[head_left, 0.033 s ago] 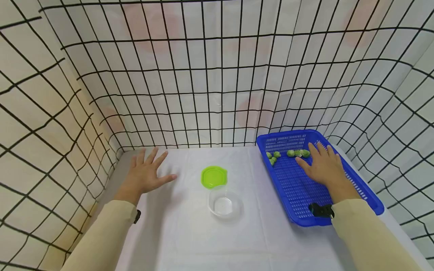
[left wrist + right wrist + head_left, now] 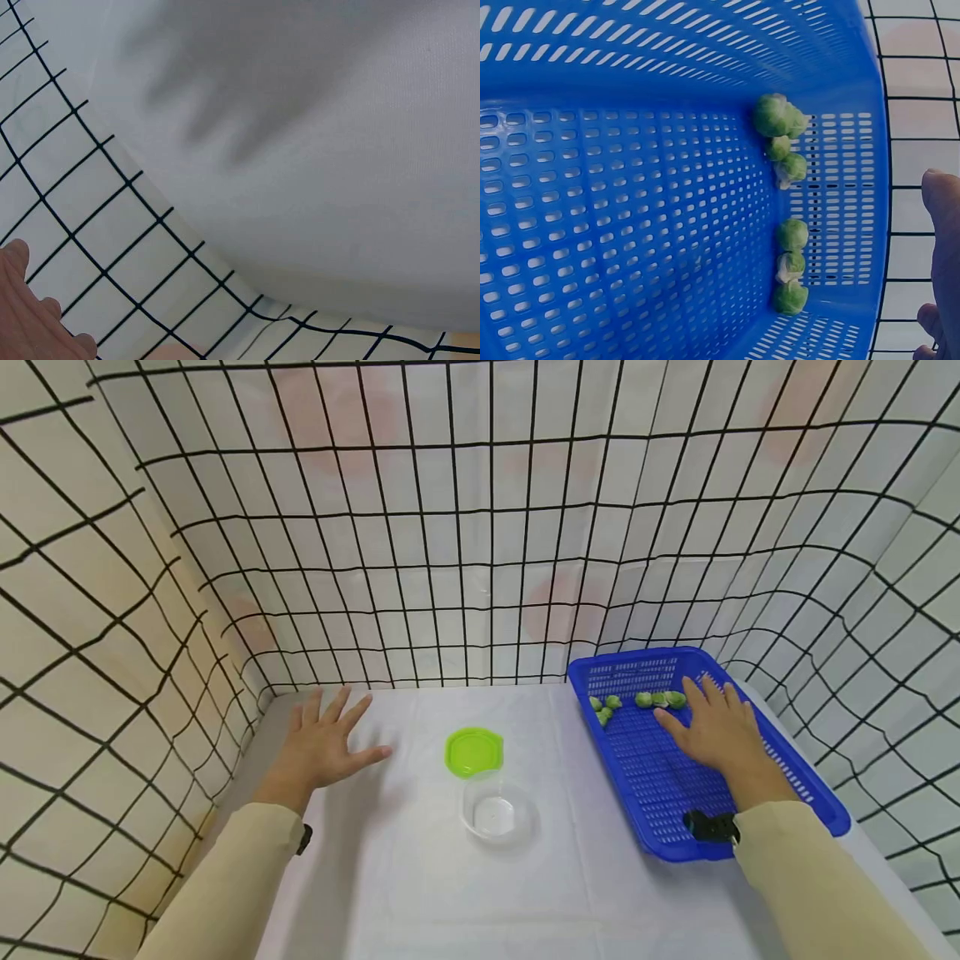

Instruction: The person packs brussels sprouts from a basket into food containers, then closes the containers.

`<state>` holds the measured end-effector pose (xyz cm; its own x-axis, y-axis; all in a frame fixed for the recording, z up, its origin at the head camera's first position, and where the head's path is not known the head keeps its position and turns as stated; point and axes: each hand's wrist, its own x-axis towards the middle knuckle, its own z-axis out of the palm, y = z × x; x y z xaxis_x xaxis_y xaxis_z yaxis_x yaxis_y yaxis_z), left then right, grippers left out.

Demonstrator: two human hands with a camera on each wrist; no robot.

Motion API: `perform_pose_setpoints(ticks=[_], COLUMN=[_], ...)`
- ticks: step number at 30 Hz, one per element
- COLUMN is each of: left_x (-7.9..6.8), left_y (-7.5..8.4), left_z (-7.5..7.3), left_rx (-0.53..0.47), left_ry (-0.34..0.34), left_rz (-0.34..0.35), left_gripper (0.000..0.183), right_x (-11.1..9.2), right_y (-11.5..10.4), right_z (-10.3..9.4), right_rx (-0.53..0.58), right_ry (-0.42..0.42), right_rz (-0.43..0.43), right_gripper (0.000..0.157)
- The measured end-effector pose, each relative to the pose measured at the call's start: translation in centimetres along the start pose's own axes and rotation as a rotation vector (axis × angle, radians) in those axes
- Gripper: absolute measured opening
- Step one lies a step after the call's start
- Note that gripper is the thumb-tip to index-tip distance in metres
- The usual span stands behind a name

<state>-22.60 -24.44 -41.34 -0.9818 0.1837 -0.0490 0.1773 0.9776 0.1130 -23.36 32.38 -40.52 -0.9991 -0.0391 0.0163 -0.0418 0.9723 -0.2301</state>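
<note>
- Head view: right hand (image 2: 716, 731) is over the far half of the blue basket (image 2: 637, 760), fingers straight and spread, holding nothing. Whether it touches the basket, can't tell.
- Brussels sprouts (image 2: 659, 699) lie inside that basket at its far end, ahead and to the left of the right hand's palm, near its thumb and index finger. Right hand is clearly the nearer one.
- Sprouts form two groups: a row of three running left-right along the far wall, plus a small clump in the far left corner.
- Basket's long axis runs front to back, near end swung toward the right.
- Left hand (image 2: 318, 752) is over the left part of the white-covered bench (image 2: 420, 893), fingers straight and fanned, thumb out to the right, nothing held; well apart from the sprouts.
- Clear bowl (image 2: 492, 814) sits mid-bench between the hands, base showing through. Lime-green lid (image 2: 474, 752) is just beyond it; can't tell if they touch.
- Left wrist view: a few fingertips at the lower left edge, spread finger shadow (image 2: 217, 90) on the cover, black wire grid alongside. No sprouts in this one.
- Right wrist view: sprouts sit against the basket's end wall, apparently four in one clump, three in a line. Part of the hand shows at the right edge, gripping nothing visible.
</note>
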Motion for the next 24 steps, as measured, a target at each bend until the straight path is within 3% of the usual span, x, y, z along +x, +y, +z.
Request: perform_pose_setpoints(ticks=[15, 24], left_x=[-0.1, -0.1], left_y=[-0.4, 0.3], left_z=[0.2, 1.1], left_rx=[0.001, -0.069], left_ry=[0.007, 0.036], left_rz=[-0.012, -0.009], left_gripper=[0.104, 0.096], right_x=[0.4, 0.9], right_y=[0.0, -0.1], right_z=[0.2, 0.2], right_rx=[-0.015, 0.09], right_ry=[-0.006, -0.028], right_rz=[-0.01, -0.027], right_gripper=[0.095, 0.089])
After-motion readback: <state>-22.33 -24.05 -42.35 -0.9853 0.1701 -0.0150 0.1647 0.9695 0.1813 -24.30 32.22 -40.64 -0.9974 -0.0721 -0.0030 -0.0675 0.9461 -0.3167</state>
